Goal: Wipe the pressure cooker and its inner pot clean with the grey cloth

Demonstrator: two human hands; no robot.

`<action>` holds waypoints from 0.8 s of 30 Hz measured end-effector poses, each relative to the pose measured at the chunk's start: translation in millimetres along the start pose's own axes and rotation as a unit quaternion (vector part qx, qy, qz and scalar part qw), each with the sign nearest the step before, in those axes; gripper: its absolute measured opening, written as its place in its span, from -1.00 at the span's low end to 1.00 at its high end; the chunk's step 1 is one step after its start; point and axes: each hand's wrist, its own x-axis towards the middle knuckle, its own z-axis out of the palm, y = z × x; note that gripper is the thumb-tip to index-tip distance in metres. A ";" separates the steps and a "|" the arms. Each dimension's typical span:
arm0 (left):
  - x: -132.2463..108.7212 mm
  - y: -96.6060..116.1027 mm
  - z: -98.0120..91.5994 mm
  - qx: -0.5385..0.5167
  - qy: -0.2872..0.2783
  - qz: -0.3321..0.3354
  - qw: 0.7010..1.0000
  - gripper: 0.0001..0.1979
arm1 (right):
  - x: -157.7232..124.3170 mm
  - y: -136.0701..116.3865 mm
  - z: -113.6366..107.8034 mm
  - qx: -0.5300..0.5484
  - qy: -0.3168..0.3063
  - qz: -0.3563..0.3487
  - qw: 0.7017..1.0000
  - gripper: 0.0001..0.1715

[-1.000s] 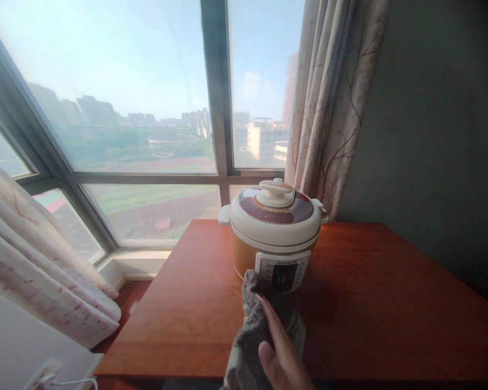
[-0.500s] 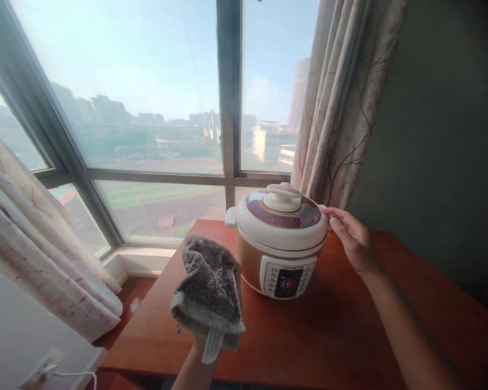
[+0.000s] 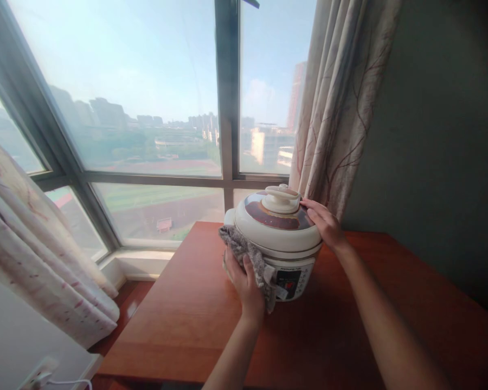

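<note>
Head view: left hand (image 3: 246, 287) holds cloth (image 3: 250, 252), right hand (image 3: 325, 223) rests unclenched on cooker (image 3: 270, 233), its lettering (image 3: 290, 268) seemingly illegible

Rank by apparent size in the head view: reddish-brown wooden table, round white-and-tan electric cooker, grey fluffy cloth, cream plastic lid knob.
1. Table, cut off by the frame
2. Cooker
3. Cloth, partly hidden by the left hand; the visible part alone outsizes the knob
4. Lid knob
</note>
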 end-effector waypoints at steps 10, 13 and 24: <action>-37.3 7.4 -1.9 0.103 -0.046 0.108 0.988 -0.08 | -1.1 -3.1 -0.5 -0.015 0.000 -0.009 1.000 -0.51; -31.0 9.4 -4.0 0.110 -0.052 0.084 0.989 -0.07 | 0.6 -3.3 0.2 -0.020 0.007 -0.010 1.000 -0.51; -31.4 8.4 -7.1 0.097 -0.072 0.057 0.991 -0.24 | -87.1 -85.2 13.2 -0.066 0.180 -0.050 0.980 -0.76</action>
